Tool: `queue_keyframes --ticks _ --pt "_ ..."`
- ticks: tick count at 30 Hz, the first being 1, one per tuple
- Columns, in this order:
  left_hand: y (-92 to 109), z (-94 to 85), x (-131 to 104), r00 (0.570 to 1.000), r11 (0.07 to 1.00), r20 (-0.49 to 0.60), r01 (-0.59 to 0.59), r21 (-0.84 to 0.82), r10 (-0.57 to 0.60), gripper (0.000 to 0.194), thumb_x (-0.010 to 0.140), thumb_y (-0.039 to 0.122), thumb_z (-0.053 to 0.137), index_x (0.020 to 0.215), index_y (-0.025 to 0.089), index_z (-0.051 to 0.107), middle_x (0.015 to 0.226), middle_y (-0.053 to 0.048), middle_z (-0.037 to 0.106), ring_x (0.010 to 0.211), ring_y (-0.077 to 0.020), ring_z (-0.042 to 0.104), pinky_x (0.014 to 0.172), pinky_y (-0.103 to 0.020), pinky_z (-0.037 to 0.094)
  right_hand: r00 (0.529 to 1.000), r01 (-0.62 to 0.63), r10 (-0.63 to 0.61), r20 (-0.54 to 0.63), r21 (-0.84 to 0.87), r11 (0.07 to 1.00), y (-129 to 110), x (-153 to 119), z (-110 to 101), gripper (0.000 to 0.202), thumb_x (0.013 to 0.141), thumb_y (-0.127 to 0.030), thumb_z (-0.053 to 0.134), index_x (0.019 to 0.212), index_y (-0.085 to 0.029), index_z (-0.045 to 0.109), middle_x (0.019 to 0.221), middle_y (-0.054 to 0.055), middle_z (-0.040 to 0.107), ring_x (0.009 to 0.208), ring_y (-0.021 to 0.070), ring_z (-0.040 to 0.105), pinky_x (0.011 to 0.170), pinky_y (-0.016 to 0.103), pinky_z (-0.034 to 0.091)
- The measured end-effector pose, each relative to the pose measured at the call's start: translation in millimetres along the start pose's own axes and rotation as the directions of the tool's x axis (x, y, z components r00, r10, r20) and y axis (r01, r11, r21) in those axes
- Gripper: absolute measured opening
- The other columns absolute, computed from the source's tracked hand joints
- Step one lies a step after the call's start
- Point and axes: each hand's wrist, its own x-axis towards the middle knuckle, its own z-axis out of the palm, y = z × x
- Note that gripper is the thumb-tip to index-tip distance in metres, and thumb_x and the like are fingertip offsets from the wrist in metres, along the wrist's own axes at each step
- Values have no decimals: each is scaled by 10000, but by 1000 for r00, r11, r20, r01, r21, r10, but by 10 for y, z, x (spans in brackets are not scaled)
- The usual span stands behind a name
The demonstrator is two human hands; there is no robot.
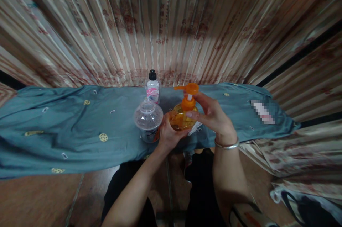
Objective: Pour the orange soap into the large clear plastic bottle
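The left hand (171, 132) grips the side of a pump bottle (184, 117) of amber liquid, while the right hand (212, 113) has its thumb and fingers at the bottle's orange pump head (190, 93) — its spout points left. Just beside the left hand stands a clear plastic container (148, 118); behind it is a black-capped bottle (153, 90) — pink-labelled — on the teal cloth (80, 123), near the patterned curtain (160, 24).

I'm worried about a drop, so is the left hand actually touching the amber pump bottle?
Touching: the head view shows the left hand cupped against the lower side of the amber pump bottle.
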Motion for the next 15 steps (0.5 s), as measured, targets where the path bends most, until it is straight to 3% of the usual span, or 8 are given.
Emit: queue_keyframes --ticks 4,10,15 --pt "1 5 4 1000 1000 3 7 -4 -7 843 490 261 1016 1203 217 568 1115 -49 738 1053 -306 759 920 -459 612 989 -14 -4 -146 -122 992 -28 16 61 579 716 -654 889 1082 -228 747 1274 108 765 1268 331 680 1132 488 504" --pt "10 -7 3 1000 1000 7 17 -8 -17 834 502 289 1016 1203 218 570 1158 -64 735 1098 -314 750 961 -471 601 998 32 -33 52 9 999 -44 -2 -15 470 880 -658 743 1139 -266 753 1341 85 749 1328 305 653 1195 475 463" --pt "17 -7 -1 999 999 3 38 -8 -38 838 502 279 1018 1206 230 567 1122 -50 744 1040 -303 765 907 -459 620 999 18 -19 -50 -27 999 -20 2 4 566 757 -653 862 1150 -271 724 1365 84 731 1330 316 644 1208 503 452"
